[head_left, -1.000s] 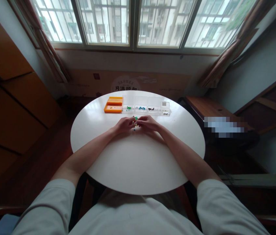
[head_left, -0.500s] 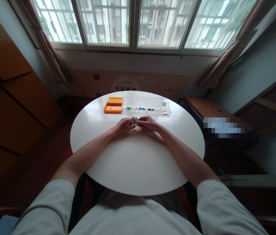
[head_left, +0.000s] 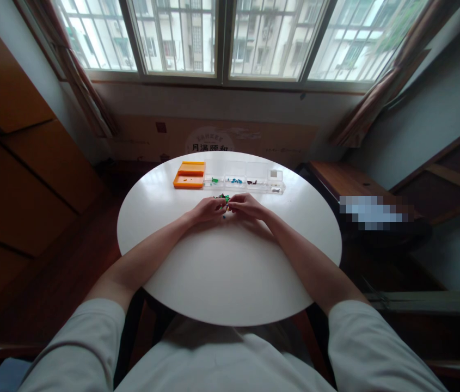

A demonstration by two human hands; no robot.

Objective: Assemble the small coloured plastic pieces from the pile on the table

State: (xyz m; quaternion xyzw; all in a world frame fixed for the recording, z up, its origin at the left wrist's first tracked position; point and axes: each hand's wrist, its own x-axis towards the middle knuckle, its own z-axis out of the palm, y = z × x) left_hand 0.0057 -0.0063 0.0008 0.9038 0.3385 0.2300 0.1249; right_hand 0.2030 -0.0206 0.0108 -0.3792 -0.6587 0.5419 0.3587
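Note:
My left hand [head_left: 208,208] and my right hand [head_left: 247,204] meet at the middle of the white round table [head_left: 230,261]. Both have their fingers closed in a pinch, tips almost touching. Whatever sits between the fingertips is too small and covered to name. Just behind the fingers lies a cluster of tiny green and dark pieces [head_left: 224,197], partly hidden by my hands. A tiny blue piece [head_left: 224,217] rests on the tabletop just in front of the fingertips.
Beyond my hands stands an orange box [head_left: 189,186] with its lid up. A row of clear compartments [head_left: 237,188] beside it holds green, blue and dark red bits. A wooden bench [head_left: 336,177] is at the right, below the barred window [head_left: 221,41].
The fingers of my left hand have lowered slightly, showing more of the green and dark pieces behind them. My right hand stays nearly in place.

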